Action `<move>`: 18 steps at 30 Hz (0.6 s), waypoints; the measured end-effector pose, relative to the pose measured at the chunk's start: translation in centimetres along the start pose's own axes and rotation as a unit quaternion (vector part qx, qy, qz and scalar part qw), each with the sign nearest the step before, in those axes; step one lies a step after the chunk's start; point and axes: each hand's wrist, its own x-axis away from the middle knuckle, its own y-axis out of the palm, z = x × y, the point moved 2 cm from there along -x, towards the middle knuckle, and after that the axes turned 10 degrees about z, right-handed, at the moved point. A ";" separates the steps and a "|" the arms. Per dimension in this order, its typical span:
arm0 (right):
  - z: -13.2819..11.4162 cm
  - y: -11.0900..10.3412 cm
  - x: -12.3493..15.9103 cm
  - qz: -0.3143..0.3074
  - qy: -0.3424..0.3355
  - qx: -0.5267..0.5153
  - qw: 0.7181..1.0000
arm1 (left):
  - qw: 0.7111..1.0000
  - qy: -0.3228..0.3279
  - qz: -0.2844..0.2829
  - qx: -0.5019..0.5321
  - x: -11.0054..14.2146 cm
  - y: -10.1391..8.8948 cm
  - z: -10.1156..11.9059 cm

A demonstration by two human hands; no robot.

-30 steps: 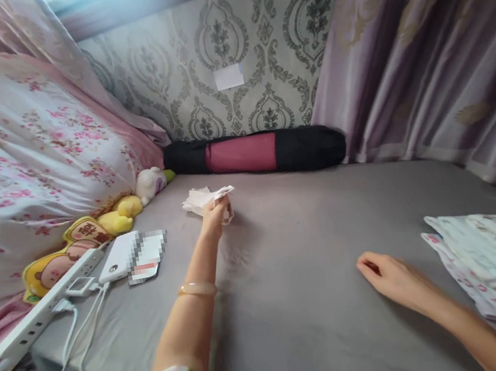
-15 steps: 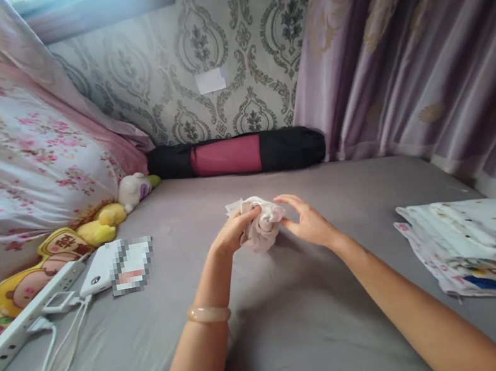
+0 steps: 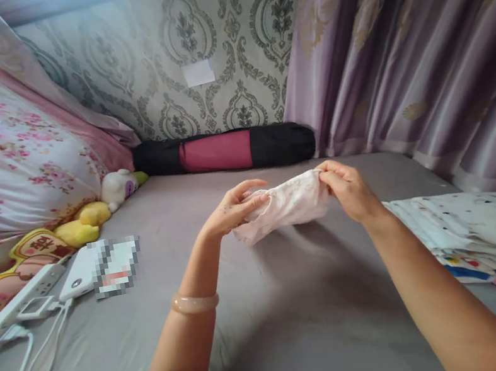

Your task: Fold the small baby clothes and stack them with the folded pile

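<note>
Thin pinkish-white cloth (image 3: 296, 201), wrinkled w/ faint print, is stretched btwn hands above grey sheet (image 3: 111, 337); L hand (image 3: 232, 209) loosely grips one end, R hand (image 3: 348, 188) pinches other.

I reach both bare arms forward over the grey, fabric-covered surface (image 3: 253, 325), toward its far edge. My left arm (image 3: 197, 277) slants inward, and at the wrist (image 3: 209, 237) the left hand (image 3: 226, 210) turns toward the surface's right edge. Its thumb (image 3: 254, 203) and index finger (image 3: 249, 184) stretch that way with a gap between them; the lower fingers are partly hidden. My right arm (image 3: 422, 289) slants the other way, elbow outside the view. The right hand (image 3: 348, 189) faces the left, back of the hand toward me, thumb and index finger closed in a pinch.
</note>
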 end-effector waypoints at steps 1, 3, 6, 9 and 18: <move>-0.6 -0.5 0.0 0.012 0.008 -0.001 1.000 | 1.000 0.013 -0.013 -0.001 0.0 0.2 0.3; -1.4 -1.5 0.2 0.025 0.030 0.006 0.999 | 0.999 0.032 -0.021 -0.007 -0.2 0.6 0.5; -0.7 -2.4 0.6 -0.020 0.054 0.063 0.996 | 0.999 0.033 0.012 -0.022 -0.7 1.1 -0.3; 1.8 -2.8 0.9 -0.103 0.049 0.164 0.980 | 0.998 0.022 0.026 -0.047 -1.1 1.6 -1.6; 1.7 0.7 1.7 -0.195 -0.026 0.083 0.977 | 0.996 0.038 -0.026 -0.080 -1.3 4.0 -1.1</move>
